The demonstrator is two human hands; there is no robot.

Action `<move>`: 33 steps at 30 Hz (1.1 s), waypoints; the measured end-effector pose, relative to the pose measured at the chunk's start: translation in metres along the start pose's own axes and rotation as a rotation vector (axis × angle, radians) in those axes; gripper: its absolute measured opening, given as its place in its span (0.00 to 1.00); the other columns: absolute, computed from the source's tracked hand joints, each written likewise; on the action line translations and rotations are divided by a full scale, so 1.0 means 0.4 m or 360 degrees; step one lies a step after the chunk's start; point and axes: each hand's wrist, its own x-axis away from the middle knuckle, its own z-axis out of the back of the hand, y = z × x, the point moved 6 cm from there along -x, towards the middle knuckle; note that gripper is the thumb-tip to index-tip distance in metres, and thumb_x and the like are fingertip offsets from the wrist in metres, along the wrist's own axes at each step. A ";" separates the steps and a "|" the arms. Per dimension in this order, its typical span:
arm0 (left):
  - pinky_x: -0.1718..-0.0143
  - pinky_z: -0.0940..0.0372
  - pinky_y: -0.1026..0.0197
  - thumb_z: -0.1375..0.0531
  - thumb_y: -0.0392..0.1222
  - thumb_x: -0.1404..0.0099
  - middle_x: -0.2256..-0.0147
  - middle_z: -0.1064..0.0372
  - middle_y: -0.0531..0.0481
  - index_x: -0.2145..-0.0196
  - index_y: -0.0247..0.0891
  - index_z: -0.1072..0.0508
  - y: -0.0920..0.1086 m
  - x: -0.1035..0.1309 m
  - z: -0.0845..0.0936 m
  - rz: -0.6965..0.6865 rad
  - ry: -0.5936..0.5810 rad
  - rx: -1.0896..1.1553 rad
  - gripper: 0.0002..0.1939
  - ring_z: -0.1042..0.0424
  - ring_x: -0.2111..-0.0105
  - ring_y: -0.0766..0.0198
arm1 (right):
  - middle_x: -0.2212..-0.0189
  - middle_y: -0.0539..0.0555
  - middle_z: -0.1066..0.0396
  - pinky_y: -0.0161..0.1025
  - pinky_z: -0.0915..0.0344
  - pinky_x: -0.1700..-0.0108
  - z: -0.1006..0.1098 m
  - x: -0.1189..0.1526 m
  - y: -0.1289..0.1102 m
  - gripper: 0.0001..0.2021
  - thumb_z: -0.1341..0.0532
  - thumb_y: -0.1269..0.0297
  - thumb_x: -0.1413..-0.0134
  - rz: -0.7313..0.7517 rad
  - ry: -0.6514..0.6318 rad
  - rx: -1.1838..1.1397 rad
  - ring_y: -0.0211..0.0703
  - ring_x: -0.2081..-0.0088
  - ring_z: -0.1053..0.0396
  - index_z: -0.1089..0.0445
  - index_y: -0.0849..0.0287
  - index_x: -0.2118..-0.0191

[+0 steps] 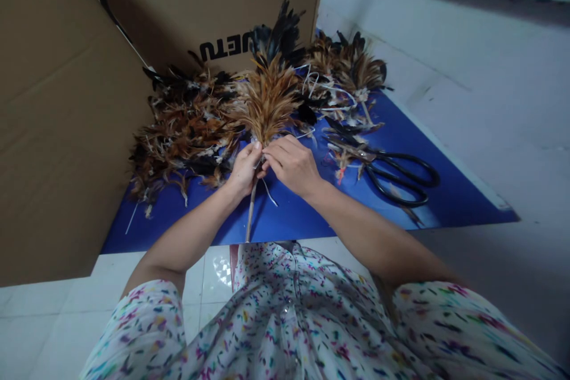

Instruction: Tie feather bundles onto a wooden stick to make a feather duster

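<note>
Both forearms reach forward from patterned sleeves [142,323], elbows wide, converging at the neck of a feather duster [269,98], whose stick [250,214] points back to the near edge of the blue tabletop [289,222]. The left hand [246,167] grasps that neck, thumb upright; the right hand [294,163] arches in, knuckles up, fingers bent against it, though what they pinch cannot be told. Rightward lie black-handled shears [403,157]; beyond, loose feathers [191,119] and a cardboard box [196,6].
</note>
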 end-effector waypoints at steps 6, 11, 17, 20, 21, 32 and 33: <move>0.87 0.55 0.74 0.33 0.56 0.43 0.82 0.43 0.59 0.69 0.36 0.35 -0.002 0.001 -0.002 0.0002 -0.0004 -0.0019 0.22 0.44 0.84 0.76 | 0.69 0.52 0.26 0.39 0.34 0.60 0.006 -0.003 0.045 0.05 0.39 0.66 0.42 -0.0501 0.0165 -0.0497 0.40 0.67 0.31 0.28 0.59 0.68; 0.87 0.54 0.74 0.33 0.54 0.43 0.78 0.39 0.58 0.68 0.36 0.36 -0.005 0.003 -0.003 0.0045 0.0049 -0.0009 0.21 0.40 0.83 0.76 | 0.74 0.50 0.27 0.37 0.35 0.66 -0.020 0.002 0.088 0.08 0.38 0.59 0.47 -0.0968 0.0066 -0.0860 0.38 0.72 0.32 0.31 0.58 0.70; 0.88 0.53 0.74 0.35 0.57 0.40 0.78 0.37 0.56 0.66 0.35 0.33 -0.007 0.003 -0.010 0.0043 -0.0034 -0.0069 0.21 0.37 0.81 0.74 | 0.77 0.48 0.30 0.35 0.37 0.71 -0.042 0.009 0.099 0.06 0.39 0.62 0.51 -0.1131 0.0052 -0.1086 0.36 0.76 0.32 0.33 0.57 0.73; 0.88 0.50 0.73 0.35 0.57 0.41 0.75 0.34 0.54 0.63 0.35 0.31 -0.009 0.005 -0.010 0.0047 -0.0056 -0.0044 0.21 0.34 0.79 0.72 | 0.80 0.48 0.31 0.34 0.38 0.74 -0.051 0.014 0.107 0.06 0.39 0.63 0.54 -0.1240 0.0110 -0.1211 0.35 0.78 0.33 0.35 0.57 0.76; 0.88 0.49 0.73 0.35 0.57 0.41 0.74 0.33 0.53 0.63 0.36 0.31 -0.009 0.006 -0.010 0.0046 -0.0047 -0.0036 0.21 0.32 0.78 0.71 | 0.80 0.47 0.32 0.35 0.37 0.74 -0.056 0.016 0.111 0.06 0.39 0.62 0.55 -0.1263 0.0131 -0.1245 0.35 0.79 0.34 0.35 0.57 0.76; 0.78 0.32 0.69 0.34 0.52 0.39 0.73 0.30 0.54 0.62 0.36 0.32 -0.021 0.005 -0.009 0.0116 0.0009 0.0059 0.17 0.28 0.75 0.69 | 0.80 0.47 0.34 0.35 0.37 0.71 -0.077 0.037 0.136 0.07 0.38 0.62 0.53 -0.1329 0.0178 -0.1016 0.35 0.77 0.34 0.36 0.57 0.75; 0.79 0.32 0.69 0.34 0.52 0.40 0.73 0.31 0.53 0.62 0.36 0.32 -0.021 0.006 -0.012 0.0108 -0.0027 0.0052 0.18 0.29 0.76 0.70 | 0.80 0.46 0.34 0.35 0.37 0.71 -0.079 0.037 0.134 0.07 0.39 0.63 0.52 -0.1344 0.0160 -0.1046 0.35 0.78 0.34 0.36 0.57 0.75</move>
